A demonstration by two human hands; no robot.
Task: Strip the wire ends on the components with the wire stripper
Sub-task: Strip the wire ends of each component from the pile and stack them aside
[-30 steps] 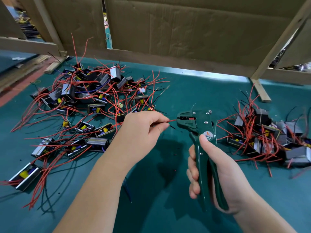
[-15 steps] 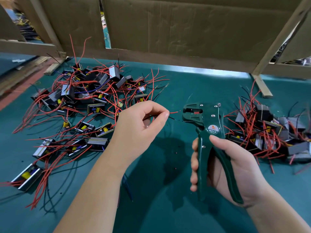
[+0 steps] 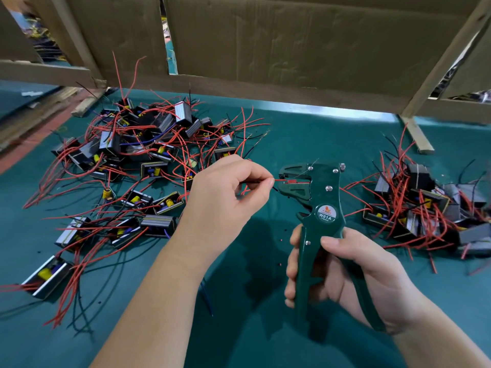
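Now the red wire end (image 3: 282, 180) is lying inside the mouth of the wire stripper (image 3: 324, 208), whereas half a second ago a clear gap was showing between the two. The left hand (image 3: 228, 197) is pinching that wire between thumb and forefinger just beside the tool's head, with the other fingers curling under the palm. Whatever component the wire is coming from is hiding beneath the hand. The right hand (image 3: 353, 269) is wrapping round the stripper's two long handles, thumb lying across the front one, and the handles are standing apart rather than squeezed together. The tool is dark green metal with silver rivets and a round label below its head, which is pointing left toward the pinching fingers. Boxy components with yellow parts inside are sprawling in a left pile (image 3: 148, 155), their thin red and black leads tangling over one another. A denser right pile (image 3: 419, 203) is sitting beyond the stripper. Everything is resting on a smooth teal table cover (image 3: 305, 139), and creased brown cardboard panels (image 3: 292, 41) in a rough wooden frame (image 3: 417, 134) are standing behind.
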